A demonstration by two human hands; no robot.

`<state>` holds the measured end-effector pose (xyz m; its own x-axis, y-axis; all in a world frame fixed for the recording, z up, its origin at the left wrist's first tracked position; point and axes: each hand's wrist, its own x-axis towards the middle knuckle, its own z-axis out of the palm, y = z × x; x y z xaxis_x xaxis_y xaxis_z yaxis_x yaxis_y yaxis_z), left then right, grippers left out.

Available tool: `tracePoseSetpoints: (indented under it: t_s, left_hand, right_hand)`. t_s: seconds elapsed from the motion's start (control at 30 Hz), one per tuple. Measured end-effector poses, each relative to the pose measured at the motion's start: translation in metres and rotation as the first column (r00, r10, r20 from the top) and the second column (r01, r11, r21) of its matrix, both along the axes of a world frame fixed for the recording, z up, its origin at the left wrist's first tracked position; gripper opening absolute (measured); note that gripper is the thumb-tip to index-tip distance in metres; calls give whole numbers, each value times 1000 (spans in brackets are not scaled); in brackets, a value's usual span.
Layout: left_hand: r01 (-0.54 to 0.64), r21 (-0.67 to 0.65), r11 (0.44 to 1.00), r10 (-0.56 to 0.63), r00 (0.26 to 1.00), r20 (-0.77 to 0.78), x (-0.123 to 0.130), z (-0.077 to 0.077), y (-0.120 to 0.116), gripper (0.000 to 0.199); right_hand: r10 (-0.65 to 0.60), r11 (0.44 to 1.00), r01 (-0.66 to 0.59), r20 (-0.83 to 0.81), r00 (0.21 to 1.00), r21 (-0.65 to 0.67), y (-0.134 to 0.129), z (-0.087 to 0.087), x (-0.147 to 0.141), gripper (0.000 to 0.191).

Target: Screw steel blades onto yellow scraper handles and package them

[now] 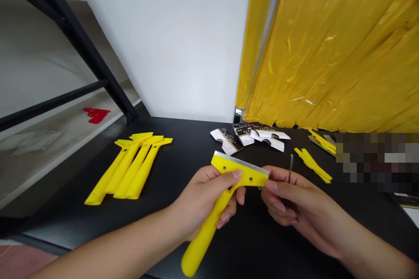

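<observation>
Left hand (203, 202) closes firmly around the neck of a yellow plastic scraper (209, 235), held above the black table (183, 157). It looks light and stiff; the handle is the safe hold, away from the metal blade edge (240, 163). Right hand (294, 200) pinches a thin metal pin (290, 168) between its fingers.

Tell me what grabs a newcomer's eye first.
A yellow plastic scraper, held in the left hand at centre, stands out first. The right hand beside it pinches a thin metal pin. More yellow scraper handles lie left on the black table.
</observation>
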<state>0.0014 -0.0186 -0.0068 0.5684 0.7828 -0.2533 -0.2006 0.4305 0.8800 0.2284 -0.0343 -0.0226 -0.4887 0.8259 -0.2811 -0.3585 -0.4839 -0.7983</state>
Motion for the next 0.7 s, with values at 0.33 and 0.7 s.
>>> tracePoseSetpoints:
  t_s: [0.33, 0.7]
  left_hand:
    - [-55, -37, 998, 54, 998, -36, -4, 1, 0, 49]
    - [-84, -22, 996, 83, 996, -45, -5, -2, 4, 47]
  right_hand:
    - [-132, 981, 120, 69, 989, 150, 7, 8, 9, 24]
    - [-635, 714, -163, 728, 259, 681, 35, 5, 57, 31]
